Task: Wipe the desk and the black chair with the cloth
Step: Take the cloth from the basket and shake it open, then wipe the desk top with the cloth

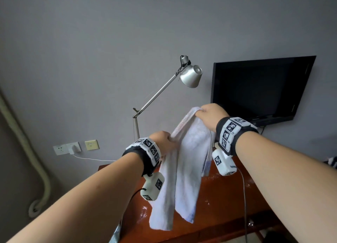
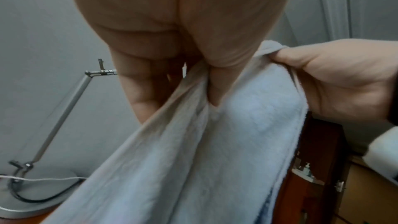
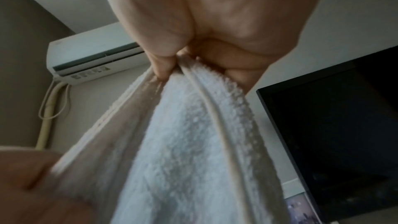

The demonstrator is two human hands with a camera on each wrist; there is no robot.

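The white cloth (image 1: 182,169) hangs in front of the surface (image 1: 218,202), hiding its middle, and the surface's near edge runs off the bottom of the head view. The lamp's base (image 1: 136,131) is hidden behind the left hand (image 1: 162,142). In the right wrist view the left hand (image 3: 32,185) is a blurred patch, cut by the left edge.

One cloth (image 1: 184,162), one desk (image 1: 218,206), one lamp (image 1: 190,76), one television (image 1: 259,89), two hands.
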